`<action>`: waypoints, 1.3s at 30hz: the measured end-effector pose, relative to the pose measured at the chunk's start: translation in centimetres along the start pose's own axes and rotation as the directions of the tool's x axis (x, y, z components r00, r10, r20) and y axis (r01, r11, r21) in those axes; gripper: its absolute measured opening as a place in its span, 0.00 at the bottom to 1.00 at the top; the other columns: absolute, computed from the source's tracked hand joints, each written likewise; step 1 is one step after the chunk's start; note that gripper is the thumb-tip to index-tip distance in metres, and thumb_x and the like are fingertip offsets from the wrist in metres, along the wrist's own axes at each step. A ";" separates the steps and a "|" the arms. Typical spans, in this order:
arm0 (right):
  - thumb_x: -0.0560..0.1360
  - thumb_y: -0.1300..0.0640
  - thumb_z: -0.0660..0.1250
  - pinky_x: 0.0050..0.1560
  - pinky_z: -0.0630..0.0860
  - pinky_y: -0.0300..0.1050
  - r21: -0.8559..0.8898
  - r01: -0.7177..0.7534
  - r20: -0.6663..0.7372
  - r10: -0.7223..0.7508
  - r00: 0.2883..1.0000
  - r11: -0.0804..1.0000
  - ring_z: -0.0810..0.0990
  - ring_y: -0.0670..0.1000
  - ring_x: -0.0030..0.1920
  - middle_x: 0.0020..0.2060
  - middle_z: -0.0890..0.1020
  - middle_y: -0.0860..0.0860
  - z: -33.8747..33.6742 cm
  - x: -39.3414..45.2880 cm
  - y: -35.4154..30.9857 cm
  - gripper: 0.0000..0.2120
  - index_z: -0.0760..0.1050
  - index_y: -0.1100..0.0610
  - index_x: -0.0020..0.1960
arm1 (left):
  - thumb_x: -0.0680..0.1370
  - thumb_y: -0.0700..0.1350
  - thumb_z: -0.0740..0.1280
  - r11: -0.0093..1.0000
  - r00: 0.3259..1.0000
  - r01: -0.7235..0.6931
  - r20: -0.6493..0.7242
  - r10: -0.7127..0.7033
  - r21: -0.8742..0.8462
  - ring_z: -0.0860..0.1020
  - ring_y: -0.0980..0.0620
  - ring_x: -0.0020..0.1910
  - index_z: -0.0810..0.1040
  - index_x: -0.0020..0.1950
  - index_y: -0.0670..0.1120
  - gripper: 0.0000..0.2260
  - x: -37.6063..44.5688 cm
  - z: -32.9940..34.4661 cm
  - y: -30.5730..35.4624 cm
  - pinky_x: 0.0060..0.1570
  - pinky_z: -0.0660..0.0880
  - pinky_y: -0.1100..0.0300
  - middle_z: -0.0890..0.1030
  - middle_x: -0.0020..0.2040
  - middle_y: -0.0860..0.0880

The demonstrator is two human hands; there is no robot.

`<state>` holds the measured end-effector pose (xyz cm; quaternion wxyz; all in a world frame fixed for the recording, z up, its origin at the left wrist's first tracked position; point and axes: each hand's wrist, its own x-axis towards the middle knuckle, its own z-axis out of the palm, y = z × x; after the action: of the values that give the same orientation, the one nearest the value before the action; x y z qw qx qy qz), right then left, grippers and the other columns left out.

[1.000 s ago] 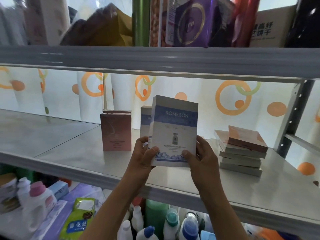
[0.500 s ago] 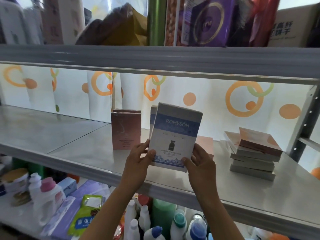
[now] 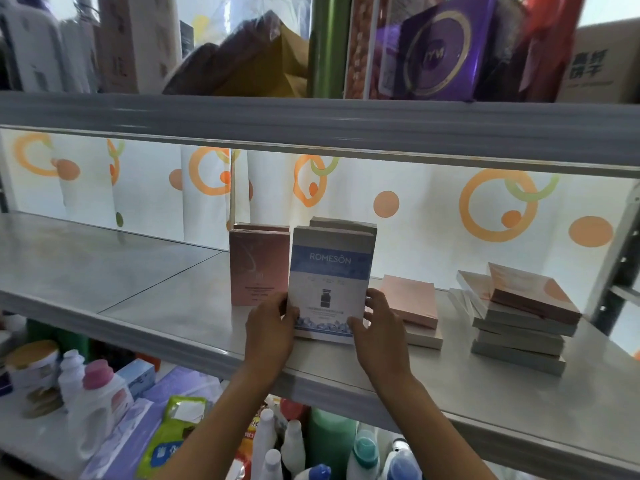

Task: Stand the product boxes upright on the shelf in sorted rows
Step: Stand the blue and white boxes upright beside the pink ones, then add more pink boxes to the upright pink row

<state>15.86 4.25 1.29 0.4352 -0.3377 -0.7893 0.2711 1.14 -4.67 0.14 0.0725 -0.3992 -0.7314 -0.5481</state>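
The blue box (image 3: 330, 285) has come down onto the shelf (image 3: 173, 306), upright beside the pink box (image 3: 258, 268). The left hand (image 3: 270, 327) and right hand (image 3: 375, 323) pinch its lower edges, forearms reaching up from below.

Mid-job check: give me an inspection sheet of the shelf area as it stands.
Surface: grey shelf, bare on the left.
Job's things: blue ROMESON box upright, another behind it; pink box upright beside it; flat pink box; flat stack at right.
Clutter: nothing seen on this shelf.
Hands: left hand and right hand grip the blue box's lower edges.
Cables: nothing seen.
Surroundings: bottles below, packages above.
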 end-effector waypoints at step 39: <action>0.77 0.64 0.68 0.52 0.75 0.38 -0.046 -0.039 -0.307 0.023 0.951 0.998 0.82 0.52 0.51 0.56 0.82 0.53 -1.8 2.8 2.7 0.11 0.76 0.58 0.59 | 0.80 0.41 0.64 0.995 0.995 -0.102 -0.001 0.102 -0.023 0.75 0.63 0.44 0.74 0.51 0.51 0.04 -1.6 3.4 3.5 0.43 0.69 0.78 0.77 0.47 0.56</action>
<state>17.11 8.29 1.60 0.5391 -0.3991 -0.7137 0.2017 5.70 -2.25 0.54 0.0956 -0.4369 -0.7039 -0.5519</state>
